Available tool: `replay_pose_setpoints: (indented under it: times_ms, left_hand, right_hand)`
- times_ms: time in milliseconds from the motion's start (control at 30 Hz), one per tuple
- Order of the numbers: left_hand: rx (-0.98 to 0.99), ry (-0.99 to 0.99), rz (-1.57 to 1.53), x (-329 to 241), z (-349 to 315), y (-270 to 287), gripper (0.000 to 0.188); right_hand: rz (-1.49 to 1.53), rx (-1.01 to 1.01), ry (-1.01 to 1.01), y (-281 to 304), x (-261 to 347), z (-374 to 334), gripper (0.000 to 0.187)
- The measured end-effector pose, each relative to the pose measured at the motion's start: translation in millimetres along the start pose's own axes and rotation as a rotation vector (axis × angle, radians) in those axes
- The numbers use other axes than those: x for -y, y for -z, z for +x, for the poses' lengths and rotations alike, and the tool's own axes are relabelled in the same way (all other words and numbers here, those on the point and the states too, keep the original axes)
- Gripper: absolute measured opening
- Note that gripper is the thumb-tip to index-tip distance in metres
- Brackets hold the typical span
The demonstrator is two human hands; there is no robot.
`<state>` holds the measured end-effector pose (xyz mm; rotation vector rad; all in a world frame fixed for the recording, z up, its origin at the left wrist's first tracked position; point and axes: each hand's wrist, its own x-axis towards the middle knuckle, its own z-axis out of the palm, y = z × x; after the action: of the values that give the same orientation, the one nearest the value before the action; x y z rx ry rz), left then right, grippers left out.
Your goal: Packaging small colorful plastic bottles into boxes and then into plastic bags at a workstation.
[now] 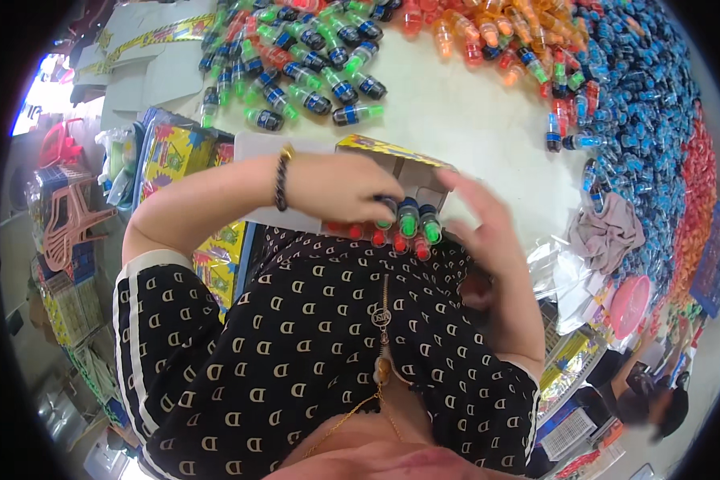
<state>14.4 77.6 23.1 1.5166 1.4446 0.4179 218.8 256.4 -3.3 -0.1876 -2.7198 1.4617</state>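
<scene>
Left hand [340,188] gripping a green-ended bottle [388,213], right hand [486,214] open, blurred, beside the box [394,150]

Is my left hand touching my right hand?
Apart. The head view shows an open box and green-capped bottles between the left hand and right hand.

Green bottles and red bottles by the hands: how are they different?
The green bottles have green ends; the red bottles have red ends. The green bottles show more of their sides; the red bottles peek out below, mostly just ends. Both point the same way.
</scene>
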Motion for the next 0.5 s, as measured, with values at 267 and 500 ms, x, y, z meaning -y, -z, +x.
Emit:
replay_pose_setpoints:
  times_ms: [267,500]
  left_hand:
    - [-0.679,0.034,0.354,62.0,72.4,109.6,0.042]
    - [-0.466,0.405,1.084,75.4,157.2,136.7,0.081]
  right_hand:
    - [-0.72,-1.005,0.016,184.9,-174.6,37.1,0.04]
    - [-0.641,-0.848,-0.798,243.3,-292.6,-16.0,0.074]
